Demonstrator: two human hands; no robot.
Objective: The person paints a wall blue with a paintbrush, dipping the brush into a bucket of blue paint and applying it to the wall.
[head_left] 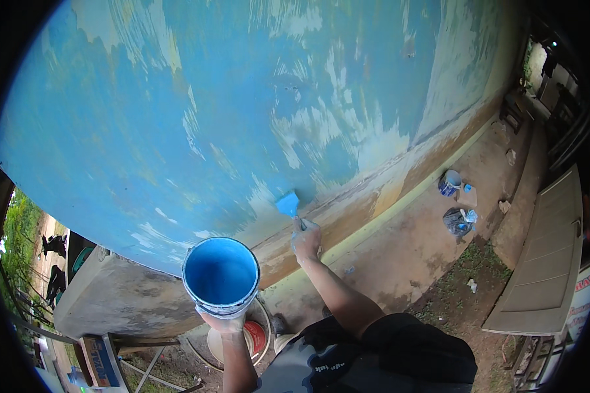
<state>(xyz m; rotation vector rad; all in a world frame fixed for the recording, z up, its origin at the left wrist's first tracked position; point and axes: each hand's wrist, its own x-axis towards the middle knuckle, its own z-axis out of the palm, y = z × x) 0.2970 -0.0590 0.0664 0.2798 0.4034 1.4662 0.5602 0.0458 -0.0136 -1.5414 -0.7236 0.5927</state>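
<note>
My left hand (224, 322) is closed under a paint bucket (233, 306), holding it up near the wall with its mouth facing me. Blue paint coats the bucket's inside. In my right hand (306, 241) I grip a paintbrush (287, 204) whose wide bristles are covered in blue. The bristles appear to touch the lower part of the wall (229, 118), just above its brown base band. Patchy blue strokes cover much of that wall, with pale streaks showing between them.
To the right on the concrete ledge stand a small paint can (450, 183), a pale jug (466, 196) and a dark plastic bag (458, 223). A detached door panel (539, 262) leans at far right. A red-and-white bucket (256, 336) sits below my left arm.
</note>
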